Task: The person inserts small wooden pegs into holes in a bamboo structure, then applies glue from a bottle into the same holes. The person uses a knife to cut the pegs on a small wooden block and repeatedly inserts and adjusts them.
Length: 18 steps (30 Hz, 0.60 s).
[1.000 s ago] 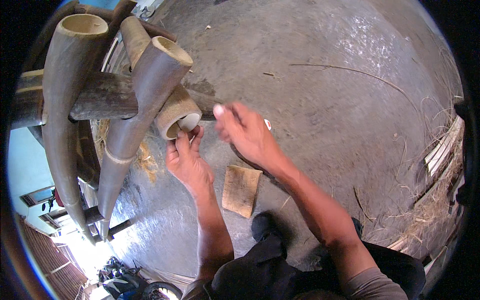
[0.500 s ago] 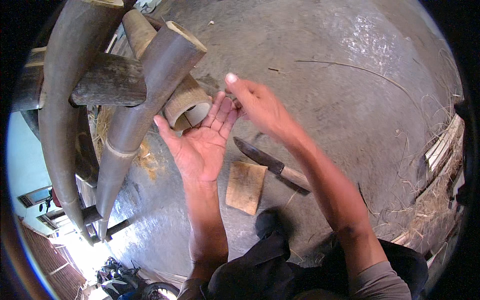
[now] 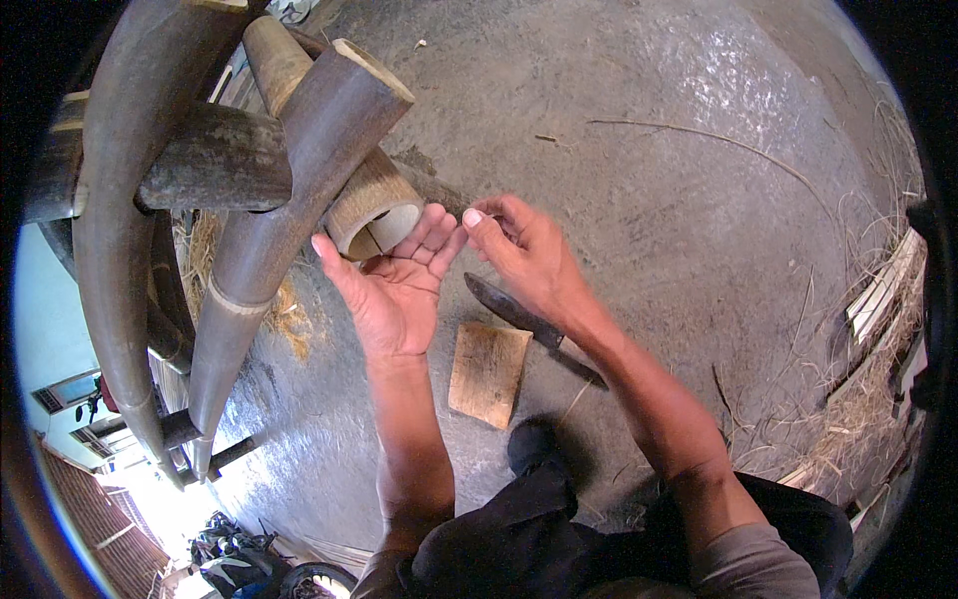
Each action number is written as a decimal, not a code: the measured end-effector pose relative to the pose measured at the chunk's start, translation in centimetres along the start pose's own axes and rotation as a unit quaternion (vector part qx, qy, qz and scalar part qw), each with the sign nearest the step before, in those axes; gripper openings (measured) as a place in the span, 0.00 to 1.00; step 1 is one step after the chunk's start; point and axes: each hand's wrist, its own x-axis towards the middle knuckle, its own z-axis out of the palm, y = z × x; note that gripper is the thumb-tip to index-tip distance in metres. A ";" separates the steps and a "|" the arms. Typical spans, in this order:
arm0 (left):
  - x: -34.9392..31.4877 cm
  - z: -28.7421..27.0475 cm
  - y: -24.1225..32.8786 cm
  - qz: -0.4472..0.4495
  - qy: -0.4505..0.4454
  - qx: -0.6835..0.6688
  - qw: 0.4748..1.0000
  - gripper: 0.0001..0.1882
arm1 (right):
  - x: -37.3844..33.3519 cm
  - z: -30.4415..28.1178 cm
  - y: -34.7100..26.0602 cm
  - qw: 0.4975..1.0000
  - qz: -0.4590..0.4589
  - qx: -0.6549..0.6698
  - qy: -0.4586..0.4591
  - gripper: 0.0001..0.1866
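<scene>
My left hand is open, palm up, its fingers stretched just below the cut end of a short bamboo section; I cannot tell whether they touch it. That section is hollow with a pale wall and has a dark split line inside. Close to the left fingertips, my right hand is closed, thumb against curled fingers; what it holds, if anything, is hidden. Beneath my right wrist a dark-bladed knife lies on the floor, its handle mostly behind the forearm. A flat wooden block lies beside it.
Thick bamboo poles cross at the left as a frame. A thin curved strip lies on the concrete floor. Bamboo shavings and split strips pile up at the right. A motorcycle stands at lower left.
My right hand has moved down slightly, its thumb now lower and closer to the curled fingers. My left hand has shifted slightly, its fingers a little lower.
</scene>
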 end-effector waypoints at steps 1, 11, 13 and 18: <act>-0.4 -0.1 0.2 0.015 -0.006 0.048 0.999 0.48 | -0.3 0.4 0.0 1.000 -0.021 0.000 0.019 0.22; -2.2 -1.4 2.0 0.114 0.079 0.177 0.974 0.26 | -1.1 5.2 -0.8 0.944 0.138 0.262 -0.142 0.14; -2.2 -1.4 2.2 0.110 0.063 0.168 0.978 0.25 | -1.0 6.5 -0.9 0.932 0.135 0.308 -0.136 0.12; -2.8 0.0 2.4 0.095 0.106 0.148 0.979 0.24 | -0.8 7.8 -0.5 0.992 -0.122 -0.034 -0.008 0.12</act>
